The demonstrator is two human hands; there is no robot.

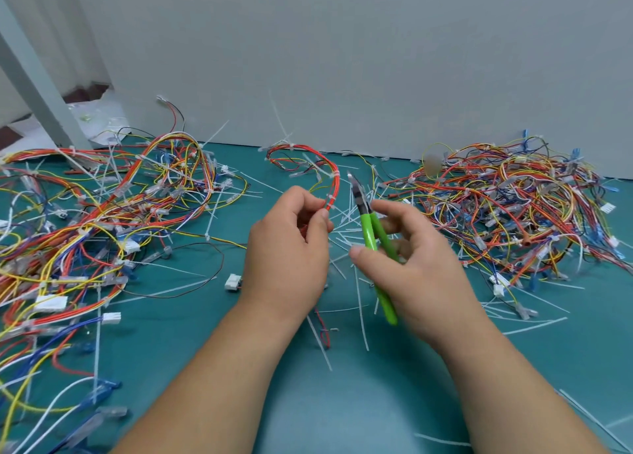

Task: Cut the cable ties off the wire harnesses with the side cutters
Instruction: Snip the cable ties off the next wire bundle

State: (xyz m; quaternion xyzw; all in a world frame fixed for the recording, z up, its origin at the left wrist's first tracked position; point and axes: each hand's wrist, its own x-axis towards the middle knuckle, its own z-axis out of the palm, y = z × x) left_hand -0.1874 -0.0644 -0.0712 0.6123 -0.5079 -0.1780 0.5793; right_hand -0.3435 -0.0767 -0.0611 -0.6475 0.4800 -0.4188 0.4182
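Holding a bundle of thin red wires [334, 176], the left hand [291, 244] pinches it between thumb and fingers, just above the blue-green table mat [342, 402]. The bundle loops up and away towards the grey wall [376, 60]. It still has small white plastic cable ties [331, 197] around it, one right above the fingers.

The right hand [411, 248] has its fingers curled around the side cutters with bright green handles [371, 234]. The metal tip points up, close beside the red bundle but not touching a tie. The two hands are near each other but apart.

Lots of cut white tie strips [361, 310] lie on the mat between and around the hands, so I think plenty of ties are already off.

There looks to be much more to do. A big messy heap of coloured wires on the left [102, 214] still shows white ties on it. Another big heap on the right [513, 207] has white bits too, but I cannot tell if those are cut or still on. The next snip is likely the tie by the left fingers.
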